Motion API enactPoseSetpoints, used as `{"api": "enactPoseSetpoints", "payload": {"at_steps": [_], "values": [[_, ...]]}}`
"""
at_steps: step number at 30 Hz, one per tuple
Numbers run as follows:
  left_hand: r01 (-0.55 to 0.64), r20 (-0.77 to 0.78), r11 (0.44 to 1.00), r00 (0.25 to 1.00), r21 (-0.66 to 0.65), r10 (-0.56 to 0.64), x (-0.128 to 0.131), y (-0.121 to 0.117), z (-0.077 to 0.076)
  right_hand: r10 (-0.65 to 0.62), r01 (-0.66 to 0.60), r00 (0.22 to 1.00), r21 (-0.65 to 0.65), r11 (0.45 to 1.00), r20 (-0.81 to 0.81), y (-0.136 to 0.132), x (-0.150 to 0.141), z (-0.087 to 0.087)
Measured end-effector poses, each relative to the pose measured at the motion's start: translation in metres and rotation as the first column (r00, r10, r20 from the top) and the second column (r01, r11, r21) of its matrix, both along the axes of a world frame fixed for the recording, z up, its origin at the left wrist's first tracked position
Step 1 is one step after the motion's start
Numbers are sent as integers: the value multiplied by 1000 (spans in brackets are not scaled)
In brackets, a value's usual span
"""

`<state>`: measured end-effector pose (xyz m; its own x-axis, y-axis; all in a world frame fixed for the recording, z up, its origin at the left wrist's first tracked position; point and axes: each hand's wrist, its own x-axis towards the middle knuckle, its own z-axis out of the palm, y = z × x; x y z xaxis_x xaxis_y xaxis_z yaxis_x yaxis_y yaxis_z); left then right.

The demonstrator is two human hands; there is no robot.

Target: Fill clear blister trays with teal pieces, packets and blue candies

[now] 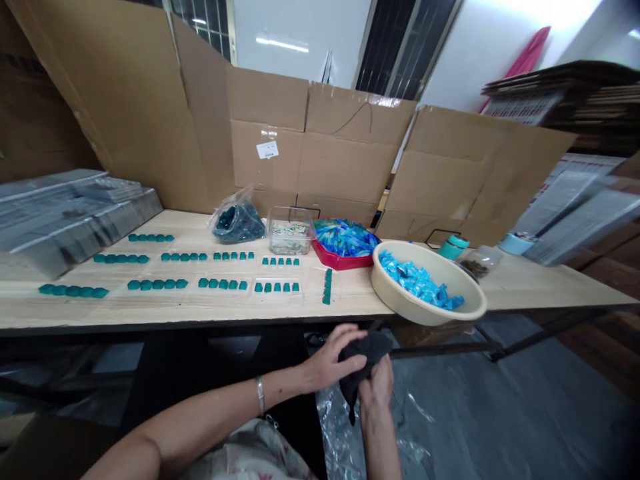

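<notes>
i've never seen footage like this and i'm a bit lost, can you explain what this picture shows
There's no machine here: you see a person's own bare hands, through a camera worn on their head, looking forward and down. In front of the table, the right hand seems to grip a dark cloth-like piece; the left hand is against it. On the table are rows of green pieces, a clear bag, a clear box, a red tray and a cream basin, both containing blue pieces.
</notes>
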<state>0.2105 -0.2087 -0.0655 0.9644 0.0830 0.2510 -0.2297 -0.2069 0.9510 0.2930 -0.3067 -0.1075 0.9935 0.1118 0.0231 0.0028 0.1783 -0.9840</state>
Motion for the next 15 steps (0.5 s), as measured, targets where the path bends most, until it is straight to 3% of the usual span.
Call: {"api": "enactPoseSetpoints", "payload": {"at_steps": [3, 5, 8, 11, 13, 15], "values": [[-264, 23, 963, 964, -45, 265, 22, -6, -13, 56, -55, 996, 19, 998, -74, 13, -28, 3], [-421, -27, 900, 907, -113, 421, 36, -12, -22, 125, -123, 988, 30, 992, -89, 18, -42, 3], [-533, -173, 837, 842, -126, 510, 51, -14, -32, 207, -204, 972, 34, 978, -113, 13, -47, -1], [-568, -408, 762, 804, -311, 433, 62, -4, -37, 116, -139, 986, -207, 968, -120, 2, -41, -7], [-537, -548, 668, 806, -515, 224, 68, 2, -39, 17, -47, 997, -396, 917, -79, -4, -39, -9], [-504, -584, 576, 810, -643, 57, 72, 2, -40, -68, 59, 998, -472, 880, -2, -7, -37, -9]]}}
